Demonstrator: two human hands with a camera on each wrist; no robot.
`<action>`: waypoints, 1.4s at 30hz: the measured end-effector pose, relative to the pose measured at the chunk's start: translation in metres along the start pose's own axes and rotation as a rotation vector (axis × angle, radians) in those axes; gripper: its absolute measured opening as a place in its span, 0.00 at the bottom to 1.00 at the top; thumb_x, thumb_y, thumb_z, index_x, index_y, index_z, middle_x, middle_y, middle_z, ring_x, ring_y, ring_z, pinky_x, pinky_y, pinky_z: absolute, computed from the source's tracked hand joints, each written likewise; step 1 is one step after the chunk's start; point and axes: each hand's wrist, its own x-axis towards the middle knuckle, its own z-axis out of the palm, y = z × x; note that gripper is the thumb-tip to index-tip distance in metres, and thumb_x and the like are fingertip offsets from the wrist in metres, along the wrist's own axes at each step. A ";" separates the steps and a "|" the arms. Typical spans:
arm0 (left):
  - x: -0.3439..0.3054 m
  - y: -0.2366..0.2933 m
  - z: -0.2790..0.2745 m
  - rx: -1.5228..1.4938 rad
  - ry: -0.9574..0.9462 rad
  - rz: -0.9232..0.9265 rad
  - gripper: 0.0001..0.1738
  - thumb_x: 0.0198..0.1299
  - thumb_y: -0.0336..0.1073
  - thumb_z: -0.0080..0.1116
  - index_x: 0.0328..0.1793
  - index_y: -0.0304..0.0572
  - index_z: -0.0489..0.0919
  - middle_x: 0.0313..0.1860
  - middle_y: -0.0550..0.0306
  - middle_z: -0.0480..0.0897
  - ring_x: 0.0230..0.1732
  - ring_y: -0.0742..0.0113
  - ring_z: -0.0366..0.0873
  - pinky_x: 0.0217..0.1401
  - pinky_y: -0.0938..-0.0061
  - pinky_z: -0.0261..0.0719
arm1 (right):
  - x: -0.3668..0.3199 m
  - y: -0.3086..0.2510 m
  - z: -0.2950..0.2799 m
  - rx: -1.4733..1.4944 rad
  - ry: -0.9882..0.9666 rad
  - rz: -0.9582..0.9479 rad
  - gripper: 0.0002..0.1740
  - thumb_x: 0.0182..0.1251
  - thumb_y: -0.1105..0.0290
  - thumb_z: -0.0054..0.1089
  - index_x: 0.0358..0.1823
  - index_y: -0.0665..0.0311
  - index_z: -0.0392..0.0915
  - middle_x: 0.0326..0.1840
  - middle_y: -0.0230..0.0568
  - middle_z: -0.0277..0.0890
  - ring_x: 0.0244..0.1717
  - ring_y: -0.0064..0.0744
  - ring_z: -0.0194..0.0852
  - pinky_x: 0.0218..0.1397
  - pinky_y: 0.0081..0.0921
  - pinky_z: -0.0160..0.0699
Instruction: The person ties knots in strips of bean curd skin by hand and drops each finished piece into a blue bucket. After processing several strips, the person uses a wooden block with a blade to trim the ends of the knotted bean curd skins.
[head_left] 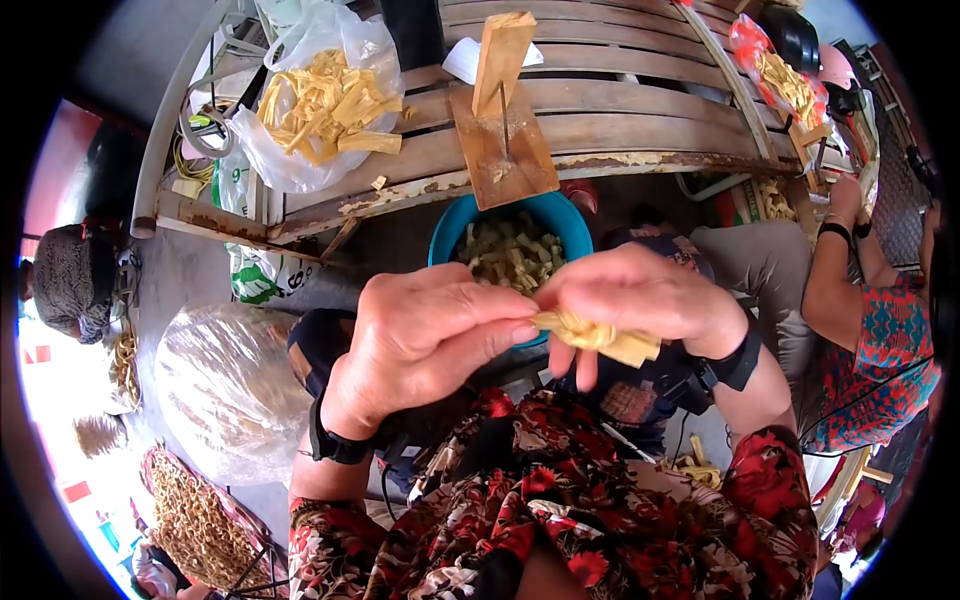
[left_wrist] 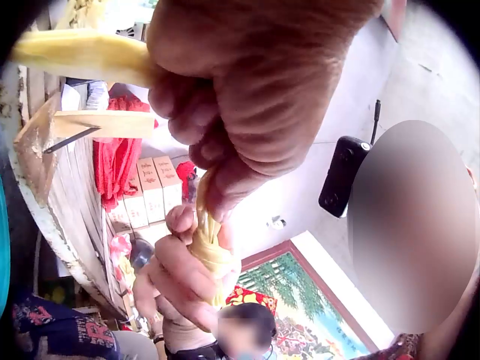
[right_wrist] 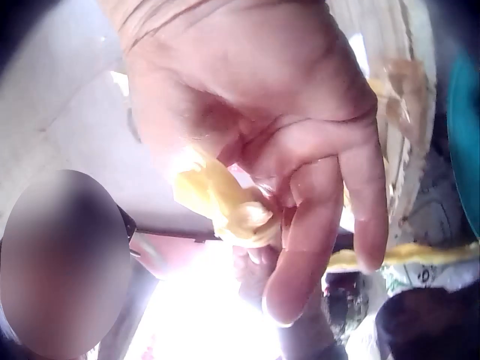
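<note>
Both hands meet over the lap at a knotted yellow strip that looks like tofu skin. My left hand pinches one end between thumb and fingers. In the left wrist view a long yellow strip also runs out from the left fist. My right hand holds the knot near its thumb; in the right wrist view the knot shows beside the palm, with some fingers extended past it. Behind the hands stands a blue tub of pale, knotted pieces.
On the slatted bench are a plastic bag of yellow strips and a wooden board with an upright block and thin rod. A wrapped bundle and a sack of knots lie left. Another person sits right.
</note>
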 end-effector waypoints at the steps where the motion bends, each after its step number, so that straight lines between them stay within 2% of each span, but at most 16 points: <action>1: 0.002 0.002 0.000 0.014 -0.011 0.014 0.10 0.43 0.30 0.69 0.33 0.39 0.83 0.20 0.58 0.79 0.19 0.67 0.75 0.21 0.76 0.70 | 0.006 -0.002 0.002 0.025 -0.092 0.020 0.22 0.72 0.53 0.42 0.46 0.68 0.71 0.34 0.44 0.78 0.26 0.29 0.80 0.29 0.19 0.76; 4: 0.001 -0.001 -0.014 0.130 -0.059 0.054 0.09 0.43 0.31 0.69 0.33 0.41 0.83 0.21 0.56 0.79 0.18 0.64 0.76 0.19 0.75 0.71 | 0.013 0.015 -0.005 0.080 -0.278 0.102 0.21 0.72 0.53 0.40 0.39 0.66 0.71 0.24 0.37 0.74 0.18 0.21 0.71 0.20 0.15 0.69; 6: -0.007 -0.004 -0.031 0.257 -0.129 0.007 0.08 0.45 0.31 0.68 0.33 0.42 0.83 0.23 0.53 0.80 0.20 0.61 0.76 0.20 0.74 0.73 | 0.003 0.020 -0.010 -0.079 -0.199 0.100 0.21 0.73 0.53 0.39 0.34 0.65 0.69 0.19 0.28 0.66 0.17 0.14 0.66 0.17 0.13 0.64; 11: 0.011 -0.056 -0.012 -0.026 0.010 -0.388 0.07 0.50 0.32 0.66 0.32 0.36 0.82 0.24 0.56 0.81 0.26 0.73 0.77 0.29 0.80 0.72 | 0.028 0.030 -0.038 -0.018 0.070 0.047 0.19 0.72 0.53 0.43 0.34 0.63 0.70 0.21 0.26 0.66 0.18 0.13 0.68 0.18 0.12 0.65; 16: 0.052 -0.120 0.010 -0.083 0.183 -0.603 0.10 0.51 0.37 0.65 0.33 0.35 0.82 0.20 0.56 0.79 0.24 0.75 0.75 0.28 0.79 0.72 | 0.077 0.024 -0.079 -0.333 0.631 -0.133 0.14 0.71 0.59 0.46 0.38 0.62 0.71 0.18 0.26 0.66 0.12 0.11 0.58 0.15 0.10 0.59; 18: 0.067 -0.135 0.016 0.001 0.224 -0.626 0.12 0.51 0.38 0.65 0.32 0.34 0.82 0.19 0.55 0.79 0.22 0.74 0.74 0.27 0.78 0.71 | 0.098 0.033 -0.104 -0.583 0.818 -0.241 0.15 0.66 0.57 0.52 0.38 0.64 0.73 0.19 0.37 0.72 0.18 0.29 0.72 0.21 0.26 0.69; 20: 0.080 -0.143 0.021 0.145 0.235 -0.625 0.12 0.51 0.38 0.66 0.32 0.33 0.81 0.19 0.57 0.78 0.22 0.75 0.70 0.28 0.78 0.70 | 0.118 0.042 -0.115 -0.844 1.038 -0.435 0.15 0.64 0.58 0.51 0.36 0.65 0.73 0.22 0.46 0.74 0.23 0.44 0.76 0.26 0.33 0.72; 23: 0.077 -0.172 0.032 0.283 0.321 -0.632 0.13 0.49 0.41 0.64 0.29 0.38 0.81 0.20 0.49 0.78 0.22 0.58 0.74 0.28 0.71 0.72 | 0.128 0.041 -0.112 -1.164 1.086 -0.112 0.16 0.63 0.57 0.52 0.34 0.65 0.73 0.24 0.47 0.76 0.30 0.50 0.76 0.30 0.35 0.73; 24: 0.079 -0.171 0.029 0.301 0.368 -0.634 0.12 0.49 0.42 0.63 0.28 0.39 0.82 0.22 0.46 0.78 0.23 0.51 0.77 0.28 0.68 0.73 | 0.123 0.039 -0.115 -1.067 1.089 -0.120 0.16 0.63 0.57 0.52 0.33 0.65 0.73 0.25 0.47 0.76 0.31 0.49 0.76 0.32 0.35 0.73; 27: 0.068 -0.148 0.022 -0.046 0.274 -0.695 0.13 0.52 0.40 0.64 0.30 0.35 0.81 0.21 0.53 0.80 0.24 0.67 0.76 0.31 0.76 0.73 | 0.095 0.027 -0.113 -0.952 1.003 -0.078 0.19 0.63 0.53 0.53 0.33 0.65 0.75 0.31 0.45 0.76 0.36 0.44 0.76 0.38 0.32 0.73; 30: 0.064 -0.097 0.025 -0.296 0.143 -0.615 0.15 0.56 0.40 0.63 0.37 0.33 0.80 0.26 0.62 0.80 0.28 0.79 0.72 0.31 0.81 0.72 | 0.083 0.030 -0.075 -0.686 0.891 -0.467 0.19 0.65 0.55 0.54 0.36 0.66 0.77 0.33 0.41 0.77 0.36 0.35 0.76 0.38 0.26 0.73; 32: 0.059 -0.061 0.027 -0.576 0.110 -0.566 0.11 0.57 0.29 0.60 0.46 0.35 0.77 0.27 0.64 0.76 0.23 0.80 0.69 0.24 0.87 0.66 | 0.071 0.027 -0.052 -0.079 0.776 -0.614 0.12 0.68 0.66 0.53 0.37 0.70 0.77 0.31 0.35 0.77 0.33 0.22 0.75 0.37 0.19 0.73; 35: 0.027 -0.035 0.002 -0.556 0.000 -0.327 0.09 0.55 0.21 0.56 0.43 0.34 0.78 0.29 0.58 0.78 0.25 0.77 0.73 0.26 0.86 0.69 | 0.045 0.027 -0.046 0.305 0.875 -0.697 0.13 0.68 0.65 0.52 0.39 0.70 0.76 0.32 0.41 0.78 0.28 0.31 0.78 0.36 0.26 0.81; 38: 0.012 -0.026 -0.011 -0.557 -0.178 -0.617 0.19 0.58 0.42 0.58 0.46 0.32 0.78 0.34 0.54 0.79 0.30 0.74 0.74 0.33 0.81 0.71 | 0.016 0.011 -0.021 0.192 0.891 -0.767 0.17 0.71 0.61 0.46 0.37 0.70 0.71 0.32 0.48 0.78 0.29 0.36 0.80 0.36 0.31 0.82; 41: 0.014 -0.020 -0.005 -0.755 -0.180 -0.691 0.24 0.57 0.49 0.61 0.45 0.32 0.78 0.37 0.57 0.78 0.43 0.71 0.72 0.49 0.74 0.68 | 0.010 0.011 0.029 -0.275 0.616 -0.849 0.08 0.69 0.71 0.48 0.36 0.71 0.71 0.30 0.45 0.79 0.29 0.32 0.81 0.37 0.27 0.82; 42: 0.020 -0.015 -0.002 -0.600 -0.237 -0.709 0.16 0.56 0.39 0.60 0.43 0.33 0.78 0.35 0.58 0.78 0.40 0.72 0.72 0.45 0.76 0.70 | 0.004 0.007 0.035 -0.572 0.442 -0.776 0.07 0.69 0.73 0.47 0.35 0.71 0.71 0.30 0.43 0.80 0.30 0.31 0.81 0.36 0.26 0.82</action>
